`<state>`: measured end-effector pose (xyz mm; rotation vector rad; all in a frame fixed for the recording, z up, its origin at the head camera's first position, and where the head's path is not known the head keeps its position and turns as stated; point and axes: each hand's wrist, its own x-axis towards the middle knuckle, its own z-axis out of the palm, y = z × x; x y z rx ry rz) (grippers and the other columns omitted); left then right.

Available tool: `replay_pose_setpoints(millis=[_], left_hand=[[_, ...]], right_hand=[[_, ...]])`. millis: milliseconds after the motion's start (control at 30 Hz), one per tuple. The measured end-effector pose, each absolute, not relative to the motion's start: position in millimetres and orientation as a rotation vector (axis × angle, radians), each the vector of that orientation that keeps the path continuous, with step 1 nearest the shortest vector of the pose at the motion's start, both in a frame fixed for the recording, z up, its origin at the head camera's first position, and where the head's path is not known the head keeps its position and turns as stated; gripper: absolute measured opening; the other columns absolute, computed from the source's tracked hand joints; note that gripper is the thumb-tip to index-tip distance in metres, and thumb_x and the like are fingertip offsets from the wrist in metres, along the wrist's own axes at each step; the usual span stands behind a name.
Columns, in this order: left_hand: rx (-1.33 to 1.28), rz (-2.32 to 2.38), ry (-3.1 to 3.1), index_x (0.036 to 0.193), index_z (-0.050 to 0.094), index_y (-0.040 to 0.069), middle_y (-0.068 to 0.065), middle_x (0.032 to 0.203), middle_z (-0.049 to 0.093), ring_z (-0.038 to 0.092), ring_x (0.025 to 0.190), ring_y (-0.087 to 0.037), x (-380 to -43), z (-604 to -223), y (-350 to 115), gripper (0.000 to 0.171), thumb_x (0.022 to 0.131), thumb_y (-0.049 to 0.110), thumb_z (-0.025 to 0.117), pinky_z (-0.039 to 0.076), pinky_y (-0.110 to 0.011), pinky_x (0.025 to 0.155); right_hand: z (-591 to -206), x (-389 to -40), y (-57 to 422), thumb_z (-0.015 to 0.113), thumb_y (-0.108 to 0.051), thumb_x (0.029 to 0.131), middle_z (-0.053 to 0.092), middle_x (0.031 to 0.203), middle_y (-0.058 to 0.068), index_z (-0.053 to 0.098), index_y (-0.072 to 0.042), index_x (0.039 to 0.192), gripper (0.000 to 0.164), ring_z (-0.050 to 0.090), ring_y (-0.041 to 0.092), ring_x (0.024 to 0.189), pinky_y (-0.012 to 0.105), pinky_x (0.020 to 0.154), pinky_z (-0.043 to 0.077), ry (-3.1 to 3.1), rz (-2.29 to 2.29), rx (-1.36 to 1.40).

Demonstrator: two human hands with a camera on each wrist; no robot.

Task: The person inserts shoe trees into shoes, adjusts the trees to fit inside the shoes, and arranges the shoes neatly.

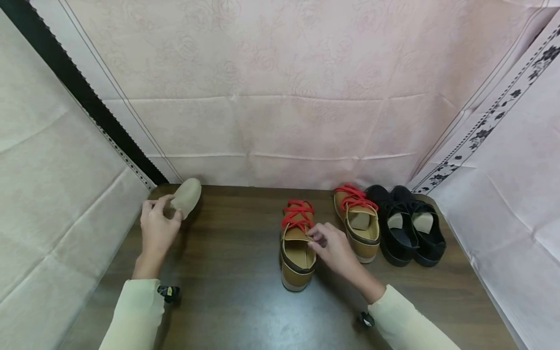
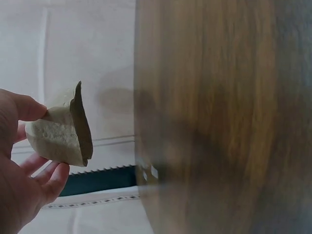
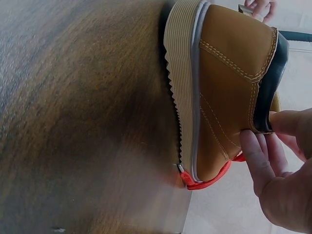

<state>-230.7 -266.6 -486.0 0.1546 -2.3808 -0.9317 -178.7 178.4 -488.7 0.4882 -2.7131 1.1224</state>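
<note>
A beige moulded shoe insert point(image 1: 188, 197), hollow on one side, is in my left hand point(image 1: 159, 228) at the table's far left. In the left wrist view my thumb and fingers pinch this shoe insert point(image 2: 56, 134) from either side, off the tabletop. A tan shoe point(image 1: 296, 272) with red laces point(image 1: 299, 214) stands near the middle, its toe towards the back and its inside open to view. With thumb and fingers my right hand point(image 1: 334, 250) pinches the right edge of its opening. The right wrist view gives the tan shoe point(image 3: 229, 87) side-on, its ridged sole against the table.
To the right stands another tan shoe point(image 1: 365, 245) with a beige insert inside. Beside it is a pair of black shoes point(image 1: 400, 250), also holding inserts. Patterned cloth point(image 1: 262, 121) hangs behind the brown wooden table point(image 1: 227, 301), with more cloth at both sides.
</note>
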Motion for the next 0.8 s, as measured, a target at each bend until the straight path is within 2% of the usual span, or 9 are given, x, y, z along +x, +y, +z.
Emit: replay_pose_setpoints(millis=[267, 633, 800], left_hand=[[0.082, -0.921, -2.359, 0.126, 0.070, 0.004, -0.028, 0.117, 0.052, 0.056, 0.102, -0.046, -222.0, -476.4, -249.7, 0.038, 0.088, 0.005, 0.075, 0.049, -0.064, 0.086], [-0.010, -0.880, -2.355, 0.125, 0.070, 0.004, -0.028, 0.118, 0.053, 0.060, 0.096, -0.049, -210.0, -463.9, -232.6, 0.039, 0.087, 0.003, 0.075, 0.052, -0.062, 0.077], [-0.043, -0.896, -2.340, 0.124, 0.072, 0.006, -0.027, 0.117, 0.054, 0.060, 0.097, -0.048, -206.4, -455.8, -226.6, 0.040, 0.085, 0.002, 0.077, 0.053, -0.060, 0.078]], right_hand=[[-490.5, -180.4, 179.6, 0.083, -0.005, 0.086, 0.062, 0.088, -0.003, 0.072, -0.018, 0.101, 0.022, 0.066, 0.009, 0.082, 0.024, 0.074, 0.059, -2.729, 1.114, 0.483], [-490.5, -180.5, 180.5, 0.083, -0.006, 0.086, 0.062, 0.089, -0.003, 0.072, -0.018, 0.101, 0.022, 0.066, 0.009, 0.084, 0.024, 0.075, 0.059, -2.736, 1.123, 0.488], [-489.7, -180.7, 180.5, 0.083, -0.006, 0.086, 0.062, 0.089, -0.003, 0.072, -0.018, 0.101, 0.021, 0.065, 0.010, 0.084, 0.024, 0.075, 0.059, -2.736, 1.117, 0.493]])
